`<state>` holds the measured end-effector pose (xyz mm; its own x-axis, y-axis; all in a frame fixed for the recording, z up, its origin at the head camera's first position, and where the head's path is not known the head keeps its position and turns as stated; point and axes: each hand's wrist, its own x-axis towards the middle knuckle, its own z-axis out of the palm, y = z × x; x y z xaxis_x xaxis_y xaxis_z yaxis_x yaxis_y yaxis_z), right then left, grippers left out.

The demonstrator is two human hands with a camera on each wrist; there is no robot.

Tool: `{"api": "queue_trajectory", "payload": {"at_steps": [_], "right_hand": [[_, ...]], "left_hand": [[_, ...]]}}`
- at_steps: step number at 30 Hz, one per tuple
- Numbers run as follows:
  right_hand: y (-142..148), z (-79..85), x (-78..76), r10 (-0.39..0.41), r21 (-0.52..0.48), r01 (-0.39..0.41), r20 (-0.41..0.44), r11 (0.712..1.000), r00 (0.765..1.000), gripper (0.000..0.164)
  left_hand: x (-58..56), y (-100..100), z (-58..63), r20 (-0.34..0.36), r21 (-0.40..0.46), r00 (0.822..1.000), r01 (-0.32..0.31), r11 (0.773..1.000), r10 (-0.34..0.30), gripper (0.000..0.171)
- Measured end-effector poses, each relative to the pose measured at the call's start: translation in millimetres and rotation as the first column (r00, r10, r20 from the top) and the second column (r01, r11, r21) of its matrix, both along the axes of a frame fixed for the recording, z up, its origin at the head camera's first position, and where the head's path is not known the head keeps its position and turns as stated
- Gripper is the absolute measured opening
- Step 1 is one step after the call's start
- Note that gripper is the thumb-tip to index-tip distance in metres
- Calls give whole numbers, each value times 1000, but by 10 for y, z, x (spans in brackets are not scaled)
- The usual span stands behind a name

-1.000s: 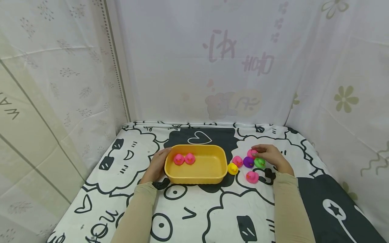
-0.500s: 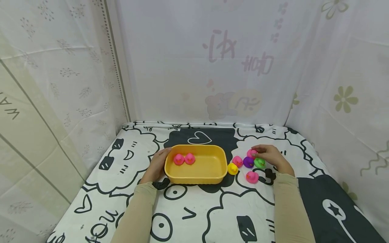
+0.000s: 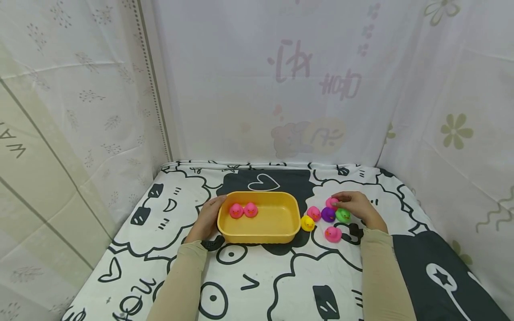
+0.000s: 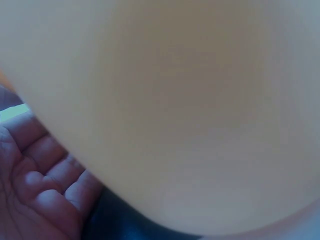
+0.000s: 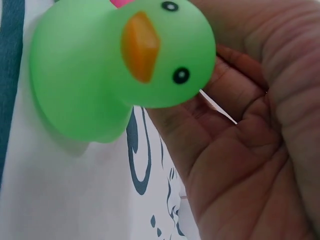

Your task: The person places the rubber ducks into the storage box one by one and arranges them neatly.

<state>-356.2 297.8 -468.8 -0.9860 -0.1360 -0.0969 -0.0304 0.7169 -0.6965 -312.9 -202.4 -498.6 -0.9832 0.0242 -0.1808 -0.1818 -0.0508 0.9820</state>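
My left hand rests along the left side of a yellow plastic bin, fingers reaching the far left corner. The left wrist view shows its palm beside a large, blurred pale surface. Two pink rubber ducks sit side by side inside the bin. My right hand pinches another pink rubber duck at the back of a loose group. Close to that palm in the right wrist view is a green duck, which hides the fingertips. A purple duck stands just in front of the pinched one.
Left of the purple duck are a pink duck and a yellow duck, the latter close against the bin's right wall. Nearer me lies another pink duck. A black-and-white printed cloth covers the surface; pale curtains hang behind and at both sides.
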Motion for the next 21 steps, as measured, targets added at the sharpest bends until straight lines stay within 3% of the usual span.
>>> {"api": "queue_trajectory", "payload": {"at_steps": [13,21], "right_hand": [[12,-14,-2,-7,-11,7,-38,1000,999,55],[-14,9,-13,4,-10,-5,-91,1000,996,52]], "left_hand": [[-2,-11,12,-4,24,1000,4,1000,-4,61],[-13,-15,2,0,-8,1000,6,1000,-6,63]]}}
